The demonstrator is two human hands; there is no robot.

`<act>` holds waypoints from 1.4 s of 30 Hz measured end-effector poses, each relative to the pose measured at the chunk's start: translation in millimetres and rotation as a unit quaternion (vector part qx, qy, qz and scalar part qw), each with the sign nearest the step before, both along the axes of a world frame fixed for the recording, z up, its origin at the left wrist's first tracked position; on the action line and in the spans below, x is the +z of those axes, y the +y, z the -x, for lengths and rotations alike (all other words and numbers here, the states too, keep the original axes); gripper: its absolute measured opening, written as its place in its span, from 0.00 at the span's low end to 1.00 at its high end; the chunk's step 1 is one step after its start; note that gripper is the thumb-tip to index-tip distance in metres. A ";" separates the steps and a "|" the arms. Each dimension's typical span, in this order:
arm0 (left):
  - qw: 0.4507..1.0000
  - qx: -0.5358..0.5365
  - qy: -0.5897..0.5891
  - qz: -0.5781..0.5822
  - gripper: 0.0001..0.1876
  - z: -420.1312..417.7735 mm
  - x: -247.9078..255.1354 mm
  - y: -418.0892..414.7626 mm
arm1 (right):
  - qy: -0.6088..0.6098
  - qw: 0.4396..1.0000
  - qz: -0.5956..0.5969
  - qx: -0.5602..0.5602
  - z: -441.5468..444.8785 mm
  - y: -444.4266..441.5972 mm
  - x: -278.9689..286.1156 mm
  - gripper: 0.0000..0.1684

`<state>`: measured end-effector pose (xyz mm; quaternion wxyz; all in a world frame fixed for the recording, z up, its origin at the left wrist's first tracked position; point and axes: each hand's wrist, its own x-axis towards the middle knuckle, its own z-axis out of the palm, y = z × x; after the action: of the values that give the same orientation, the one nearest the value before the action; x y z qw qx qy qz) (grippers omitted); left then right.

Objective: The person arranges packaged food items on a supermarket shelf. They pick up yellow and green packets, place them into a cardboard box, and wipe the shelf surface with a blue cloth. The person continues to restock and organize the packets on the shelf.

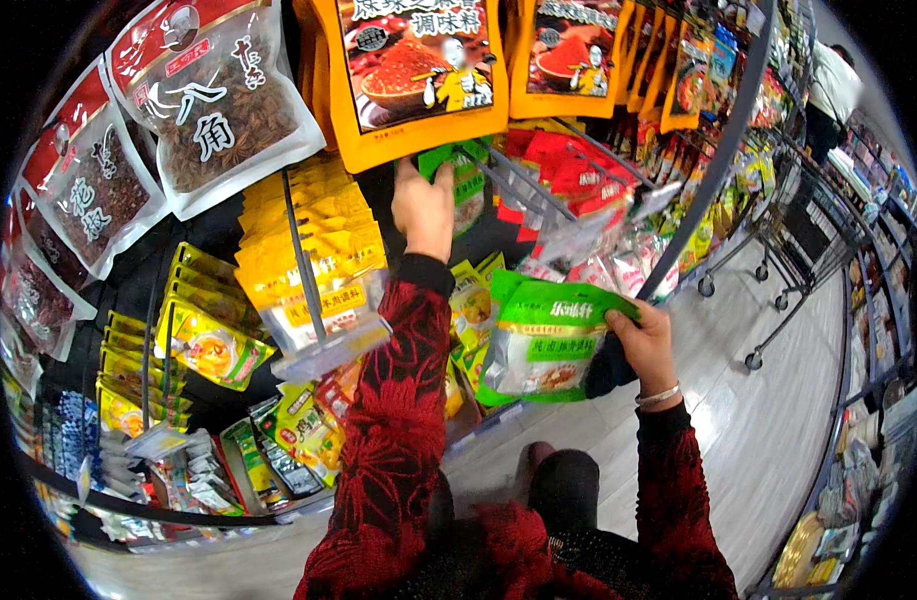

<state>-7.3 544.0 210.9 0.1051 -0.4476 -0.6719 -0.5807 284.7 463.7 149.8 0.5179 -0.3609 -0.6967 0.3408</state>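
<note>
My right hand (642, 341) grips the upper corner of a green-and-clear seasoning packet (544, 341), which hangs in front of the shelf's edge. My left hand (424, 206) reaches in among the hanging goods, its fingers at the top of another green packet (469, 191) on a metal peg. Its fingertips lie partly behind a large orange seasoning pouch (421, 82), so the hold is partly hidden. To the left of that hand a row of yellow packets (316, 262) hangs on a peg. Red packets (571, 172) hang to the right.
Large bags of dried spice (218, 105) hang at the upper left. Smaller yellow pouches (210, 341) hang below them, above boxed sachets. Peg ends with clear tag holders (334, 349) jut outward. A black shopping cart (803, 225) and a person (833, 90) stand in the aisle at right.
</note>
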 end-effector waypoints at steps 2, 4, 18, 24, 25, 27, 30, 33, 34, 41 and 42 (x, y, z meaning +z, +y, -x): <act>0.985 -0.079 -0.013 -0.151 0.25 -18.5 -11.0 -37.1 | 0.021 1.000 0.014 0.003 -6.8 -9.9 1.1 0.11; 0.945 -0.203 -0.140 -0.216 0.20 -42.0 -27.1 -82.5 | 0.055 0.998 0.028 0.015 -9.8 -20.3 6.7 0.11; 0.731 -0.526 -0.427 0.083 0.10 -79.7 -30.7 -179.0 | 0.033 0.998 -0.045 0.015 -3.5 -77.7 22.8 0.14; 0.733 -0.389 -0.556 0.038 0.11 -95.2 -31.1 -181.1 | 0.035 0.991 -0.117 -0.058 0.8 -82.1 14.1 0.14; 0.706 -0.396 -0.587 0.015 0.11 -91.9 -34.9 -176.9 | 0.044 0.988 -0.133 -0.068 1.5 -80.9 12.0 0.14; 0.642 -0.412 -0.646 -0.031 0.12 -85.9 -39.4 -168.1 | 0.071 0.995 -0.061 -0.021 -4.8 -80.1 6.2 0.13; 0.713 -0.384 -0.584 -0.054 0.12 -75.2 -41.1 -156.0 | 0.087 0.995 0.031 0.038 -11.8 -72.0 -0.9 0.11; 0.792 -0.412 -0.446 -0.070 0.13 -62.5 -39.0 -141.2 | 0.084 0.990 0.077 0.086 -15.2 -58.3 1.5 0.10; 0.825 -0.407 -0.387 -0.058 0.13 -58.9 -36.0 -137.6 | 0.079 0.989 0.078 0.096 -14.5 -52.9 3.7 0.11; 0.878 -0.433 -0.205 0.006 0.14 -57.4 -16.4 -118.4 | -0.069 0.994 -0.016 0.080 9.7 -23.7 33.8 0.23; 0.872 -0.446 -0.200 0.001 0.14 -60.0 -12.3 -117.2 | -0.073 0.994 -0.030 0.072 10.5 -17.2 30.0 0.28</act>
<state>52.7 426.8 198.6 -0.3017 -0.5745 -0.4077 -0.6425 274.2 446.5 179.8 0.4508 -0.3183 -0.7664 0.3289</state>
